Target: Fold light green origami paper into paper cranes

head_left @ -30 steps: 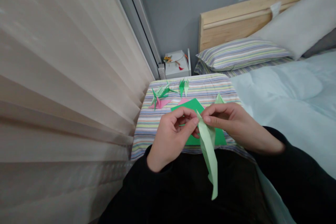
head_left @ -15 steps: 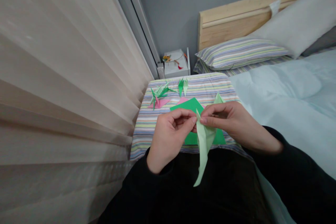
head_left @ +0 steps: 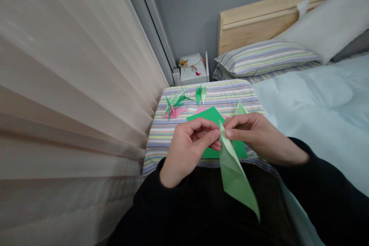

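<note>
While the left hand (head_left: 188,148) and right hand (head_left: 253,136) pinch a long pale-green folded origami paper (head_left: 234,171) narrowly at its top, its point dangles. Light and soft, it seems best held there.

Left hand (head_left: 187,152), right hand (head_left: 253,136), both pinching

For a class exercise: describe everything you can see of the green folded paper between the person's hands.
This thin, matte paper is folded into a long, narrow kite shape, pale green along its upper flap and deeper green below, with lengthwise creases. Its upper end is pinched between the left hand and right hand; the rest hangs tilted down to a sharp point over dark clothing.
</note>
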`<state>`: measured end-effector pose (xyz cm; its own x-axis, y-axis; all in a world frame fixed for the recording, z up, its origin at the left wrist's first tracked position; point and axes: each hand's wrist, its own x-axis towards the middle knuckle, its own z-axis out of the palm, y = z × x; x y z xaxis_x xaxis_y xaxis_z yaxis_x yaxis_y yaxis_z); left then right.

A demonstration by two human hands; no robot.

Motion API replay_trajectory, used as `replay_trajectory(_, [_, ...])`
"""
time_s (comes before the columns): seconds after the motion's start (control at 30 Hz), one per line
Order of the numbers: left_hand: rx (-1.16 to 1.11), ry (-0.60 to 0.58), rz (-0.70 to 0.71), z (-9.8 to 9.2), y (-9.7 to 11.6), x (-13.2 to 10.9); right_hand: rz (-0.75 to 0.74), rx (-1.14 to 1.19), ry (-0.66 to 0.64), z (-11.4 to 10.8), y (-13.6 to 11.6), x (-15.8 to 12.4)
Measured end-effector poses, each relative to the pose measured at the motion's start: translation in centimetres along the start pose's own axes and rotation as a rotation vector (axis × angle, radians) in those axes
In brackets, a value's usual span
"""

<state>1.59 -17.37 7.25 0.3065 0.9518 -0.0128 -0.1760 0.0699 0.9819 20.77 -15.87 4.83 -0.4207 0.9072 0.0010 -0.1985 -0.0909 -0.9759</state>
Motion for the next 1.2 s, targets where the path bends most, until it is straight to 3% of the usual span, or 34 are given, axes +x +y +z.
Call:
replay_trajectory(0.27, [0.021, 0.006, 0.001, -0.2, -0.1, 0.1, 0.051, -0.041, 0.016, 0.1, -0.1, -0.1])
replay_trajectory(0.77, [0.161, 0.095, 0.129, 0.9, -0.1, 0.0, -0.237, -0.483, 0.2, 1.5, -1.3, -0.9])
replay_trajectory(1.2, [0.235, 0.123, 0.263, 1.0, -0.3, 0.3, -0.366, -0.633, 0.245, 2.1, -1.6, -1.3])
